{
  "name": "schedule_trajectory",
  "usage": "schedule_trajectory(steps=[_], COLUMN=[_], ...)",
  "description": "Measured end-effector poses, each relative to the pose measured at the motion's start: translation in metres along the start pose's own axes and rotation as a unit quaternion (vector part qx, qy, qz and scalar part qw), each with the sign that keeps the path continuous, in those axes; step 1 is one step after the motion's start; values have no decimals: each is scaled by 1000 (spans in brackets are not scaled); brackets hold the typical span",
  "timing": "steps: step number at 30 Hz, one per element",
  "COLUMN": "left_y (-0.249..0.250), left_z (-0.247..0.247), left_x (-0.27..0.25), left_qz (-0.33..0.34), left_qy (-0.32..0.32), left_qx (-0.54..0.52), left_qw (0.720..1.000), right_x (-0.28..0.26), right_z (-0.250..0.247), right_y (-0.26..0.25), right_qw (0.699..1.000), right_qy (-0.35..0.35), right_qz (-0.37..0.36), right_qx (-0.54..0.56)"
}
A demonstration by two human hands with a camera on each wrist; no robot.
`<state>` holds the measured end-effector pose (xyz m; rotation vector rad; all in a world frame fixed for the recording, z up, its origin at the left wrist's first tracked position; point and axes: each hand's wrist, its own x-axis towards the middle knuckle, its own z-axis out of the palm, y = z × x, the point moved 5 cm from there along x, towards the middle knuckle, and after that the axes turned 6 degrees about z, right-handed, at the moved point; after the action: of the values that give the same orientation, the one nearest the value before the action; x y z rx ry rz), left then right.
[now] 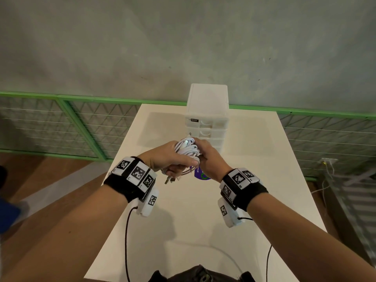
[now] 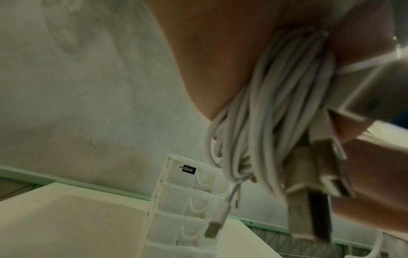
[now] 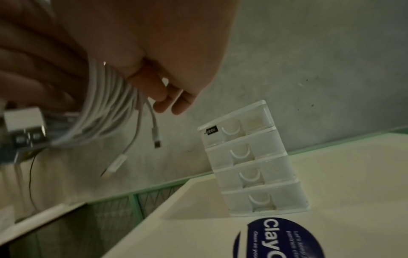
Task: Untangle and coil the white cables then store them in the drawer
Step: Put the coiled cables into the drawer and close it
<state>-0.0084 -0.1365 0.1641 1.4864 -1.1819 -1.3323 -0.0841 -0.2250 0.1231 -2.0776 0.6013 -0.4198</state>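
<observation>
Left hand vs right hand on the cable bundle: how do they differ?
The left hand grips the white cable bundle from the left, USB plugs hanging below it; the right hand holds the bundle's right side, nearer the drawer unit. Both hold it above the table.

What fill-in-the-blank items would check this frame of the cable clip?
1. Both hands hold the coiled white cables ____ the table, not resting on it.
2. The drawer unit shows ____ drawer fronts in the right wrist view.
3. All its drawers are ____.
4. The purple sticker lies on the table, on the ____ side of the unit.

Missing words: above; four; closed; near
</observation>
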Motion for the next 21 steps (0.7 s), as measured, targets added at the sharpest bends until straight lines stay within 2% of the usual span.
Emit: schedule_trajectory(steps=[4, 9, 11, 17, 19, 21], left_y=[0, 0, 1, 7, 8, 5], left_z=[-6, -13, -18, -44, -45, -41], left_x=[-3, -7, -8, -8, -8, -7], left_qz=[11, 13, 18, 67, 88, 91], left_qy=[6, 12, 28, 171, 182, 159], left_qx=[-36, -10, 3, 36, 5, -69], left_qw=[999, 1000, 999, 982, 979, 981], right_x=[1, -6, -8, -12, -12, -12], right_z=[-5, -2, -5, -7, -4, 2], right_y=[-10, -21, -27, -19, -19, -22], right_qw=[998, 975, 969, 979, 979, 968], right_qy=[-54, -104, -111, -106, -84, -64], right_qz=[23, 51, 50, 60, 67, 73], right_qx=[17, 190, 214, 161, 172, 231])
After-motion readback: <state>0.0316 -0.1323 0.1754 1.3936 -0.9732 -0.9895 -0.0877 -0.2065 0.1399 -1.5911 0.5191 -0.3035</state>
